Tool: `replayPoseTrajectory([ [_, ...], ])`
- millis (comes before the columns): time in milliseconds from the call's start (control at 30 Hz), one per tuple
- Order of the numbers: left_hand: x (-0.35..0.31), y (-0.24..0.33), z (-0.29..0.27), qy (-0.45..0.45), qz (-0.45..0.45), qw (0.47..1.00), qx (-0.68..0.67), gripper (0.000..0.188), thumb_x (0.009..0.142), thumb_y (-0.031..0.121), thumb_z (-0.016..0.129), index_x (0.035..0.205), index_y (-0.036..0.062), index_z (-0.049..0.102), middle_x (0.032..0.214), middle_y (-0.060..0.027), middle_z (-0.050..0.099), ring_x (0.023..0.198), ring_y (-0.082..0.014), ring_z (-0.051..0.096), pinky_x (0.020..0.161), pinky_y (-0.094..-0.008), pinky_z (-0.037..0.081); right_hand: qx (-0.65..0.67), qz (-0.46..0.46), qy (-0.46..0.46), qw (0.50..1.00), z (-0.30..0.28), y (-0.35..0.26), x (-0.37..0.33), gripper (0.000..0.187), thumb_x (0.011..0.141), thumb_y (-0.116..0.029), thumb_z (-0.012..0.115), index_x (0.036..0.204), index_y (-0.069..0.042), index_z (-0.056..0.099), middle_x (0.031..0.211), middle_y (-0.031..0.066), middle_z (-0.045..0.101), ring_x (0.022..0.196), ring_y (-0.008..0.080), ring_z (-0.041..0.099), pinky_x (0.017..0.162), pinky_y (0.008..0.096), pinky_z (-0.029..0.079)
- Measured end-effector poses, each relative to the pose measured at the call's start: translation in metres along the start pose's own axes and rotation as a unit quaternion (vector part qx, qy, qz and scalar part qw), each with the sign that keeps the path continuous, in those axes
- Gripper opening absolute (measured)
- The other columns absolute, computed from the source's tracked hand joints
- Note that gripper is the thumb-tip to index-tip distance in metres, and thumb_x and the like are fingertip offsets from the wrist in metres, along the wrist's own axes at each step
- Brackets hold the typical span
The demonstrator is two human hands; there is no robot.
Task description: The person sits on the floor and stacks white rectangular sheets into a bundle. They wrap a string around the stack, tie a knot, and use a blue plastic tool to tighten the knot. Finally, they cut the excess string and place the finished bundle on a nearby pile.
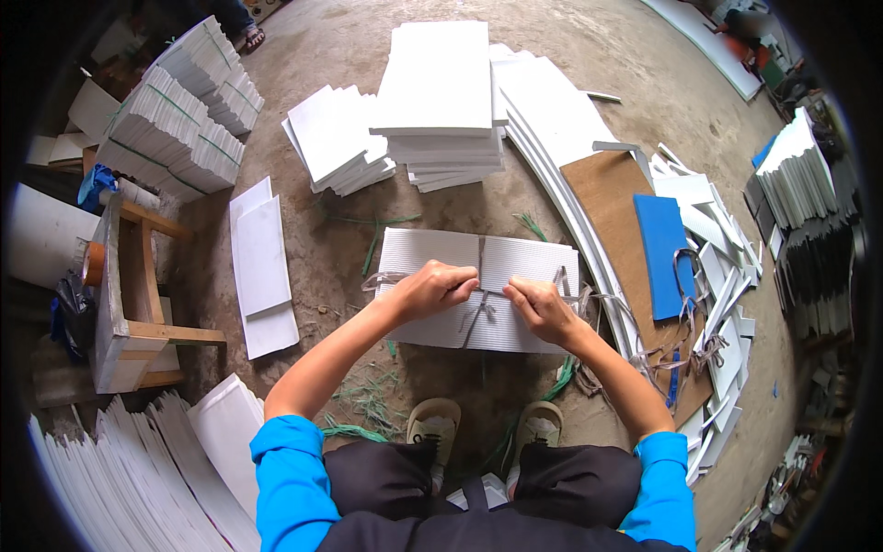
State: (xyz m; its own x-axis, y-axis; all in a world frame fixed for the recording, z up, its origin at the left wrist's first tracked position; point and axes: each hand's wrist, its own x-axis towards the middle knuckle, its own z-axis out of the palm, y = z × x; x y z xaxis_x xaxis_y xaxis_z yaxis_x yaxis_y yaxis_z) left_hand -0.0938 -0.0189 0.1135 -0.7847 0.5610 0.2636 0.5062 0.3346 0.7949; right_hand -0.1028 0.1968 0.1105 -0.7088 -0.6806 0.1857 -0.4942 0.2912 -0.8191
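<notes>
Concrete floor (589, 55) is spreading around the work, with a stack of white boards (432, 78) standing beyond it and a blue board (660, 253) lying on a brown sheet (598, 189) to the right. Between the person's shoes (434, 425) and that stack, a bundle of white ridged slabs (418, 248) is lying on the floor, a grey strap (481, 250) crossing its middle. Over the bundle, the left hand (432, 287) is curling tightly, pinching the grey strap; the right hand (541, 305), likewise closed, is gripping it just beside. Green twine (354, 431) is lying near the shoes.
</notes>
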Motion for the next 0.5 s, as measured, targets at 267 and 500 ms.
replayPoseTrajectory([
  [267,-0.003,0.004,0.011,0.063,-0.012,0.996,0.056,0.014,0.078,0.005,0.056,0.074,-0.0002,0.044,0.057,-0.0153,0.046,0.048,-0.0299,0.046,0.047,-0.0369,0.036,0.015,0.035,0.058,0.998,0.007,-0.005,-0.004,0.019,0.087,-0.012,0.045,0.077,0.004,0.046,0.063,0.0163,0.048,0.056,0.0284,0.05,0.053,0.0356,0.038],
  [500,-0.006,0.038,0.023,0.138,-0.032,0.974,0.178,0.024,0.075,0.008,0.06,0.092,0.0033,0.044,0.081,-0.0156,0.055,0.071,-0.0266,0.056,0.063,-0.0342,0.044,0.08,0.072,0.003,0.994,-0.001,-0.012,-0.012,0.023,0.088,-0.016,0.042,0.075,0.002,0.047,0.062,0.0124,0.052,0.058,0.0227,0.053,0.056,0.0316,0.04],
])
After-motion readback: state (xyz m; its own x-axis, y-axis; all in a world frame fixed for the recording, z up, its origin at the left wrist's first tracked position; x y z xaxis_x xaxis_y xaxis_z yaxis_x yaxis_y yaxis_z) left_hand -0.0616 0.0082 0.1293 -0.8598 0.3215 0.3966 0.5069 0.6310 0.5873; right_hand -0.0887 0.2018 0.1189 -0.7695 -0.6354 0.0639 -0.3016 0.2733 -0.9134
